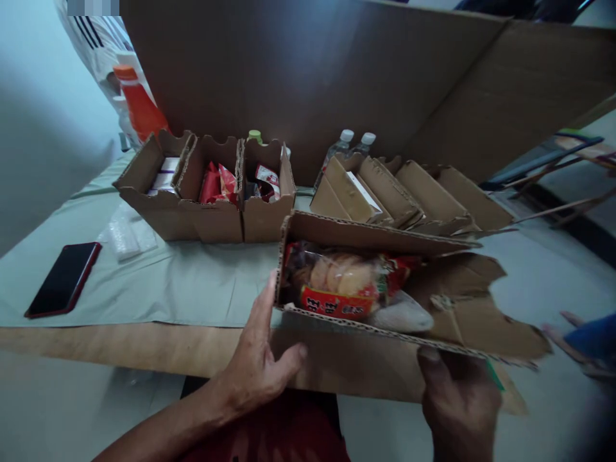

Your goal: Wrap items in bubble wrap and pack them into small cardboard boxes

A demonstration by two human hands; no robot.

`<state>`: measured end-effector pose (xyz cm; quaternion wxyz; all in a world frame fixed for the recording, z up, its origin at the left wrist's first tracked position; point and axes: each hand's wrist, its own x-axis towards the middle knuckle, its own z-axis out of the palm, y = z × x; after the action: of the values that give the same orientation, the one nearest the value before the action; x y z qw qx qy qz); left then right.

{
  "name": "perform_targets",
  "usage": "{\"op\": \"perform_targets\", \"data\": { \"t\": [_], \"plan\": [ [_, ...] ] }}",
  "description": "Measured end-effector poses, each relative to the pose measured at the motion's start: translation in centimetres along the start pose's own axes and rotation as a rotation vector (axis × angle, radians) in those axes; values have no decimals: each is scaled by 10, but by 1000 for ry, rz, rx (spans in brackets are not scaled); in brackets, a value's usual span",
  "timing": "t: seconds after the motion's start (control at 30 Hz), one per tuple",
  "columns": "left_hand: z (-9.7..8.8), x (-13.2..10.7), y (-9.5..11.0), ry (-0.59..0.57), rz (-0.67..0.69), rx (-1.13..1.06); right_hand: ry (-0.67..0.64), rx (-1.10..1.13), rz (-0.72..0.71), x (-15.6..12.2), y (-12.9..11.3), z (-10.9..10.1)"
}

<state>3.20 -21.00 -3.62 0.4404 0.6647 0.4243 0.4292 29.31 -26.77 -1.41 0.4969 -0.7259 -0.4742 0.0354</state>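
Observation:
A long cardboard box (375,328), its open side toward me, is held tilted over the table's front edge. Inside lies a clear-and-red snack packet (341,282) with round, pale pieces showing. A whitish, translucent packet (402,312) rests beside it. My left hand (262,359) has its fingers stretched along the box's left end, touching it, with the thumb apart. Toward the other end, my right hand (457,391) grips the box from below, thumb against its near wall; its other fingers are mostly hidden under the cardboard.
Cardboard bins with packets (212,221) stand behind on the left, more cardboard boxes (409,192) at right. A phone (62,279) and bubble wrap (122,234) lie on the cloth. Bottles (139,109) stand by a large cardboard panel (298,77). A person (99,45) is beyond.

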Motion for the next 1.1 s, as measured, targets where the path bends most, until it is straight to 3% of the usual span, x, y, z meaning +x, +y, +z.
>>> {"op": "perform_targets", "data": {
  "t": [0.07, 0.1, 0.27, 0.33, 0.4, 0.5, 0.57, 0.7, 0.77, 0.9, 1.1],
  "plan": [
    [-4, -2, -4, -3, -10, 29, 48, 23, 6, -7, -3, 4],
    [-10, -4, -9, 34, -36, 49, 13, 52, 0, -11, -6, 14],
    [-59, -2, -51, 409, -179, 146, -456, 235, -99, -17, -22, 81],
    [-71, -1, -67, 492, -213, 144, -608, 226, -182, -10, -22, 89],
    [-75, -3, -80, 517, -248, 128, -683, 152, -329, 8, -18, 78],
    [-72, -11, -90, 506, -262, 112, -552, -68, -581, 62, -13, 48],
    [-70, -14, -92, 491, -273, 103, -427, -264, -659, 108, -13, 37],
    [-70, -15, -93, 496, -310, 69, -474, -629, -765, 180, -12, 57],
    [-70, -14, -94, 511, -317, 52, -487, -753, -808, 192, -10, 75],
    [-70, -14, -94, 509, -325, 35, -395, -888, -825, 188, -9, 96],
    [-73, -13, -90, 503, -345, 55, -437, -837, -752, 188, -22, 91]
  ]
}}
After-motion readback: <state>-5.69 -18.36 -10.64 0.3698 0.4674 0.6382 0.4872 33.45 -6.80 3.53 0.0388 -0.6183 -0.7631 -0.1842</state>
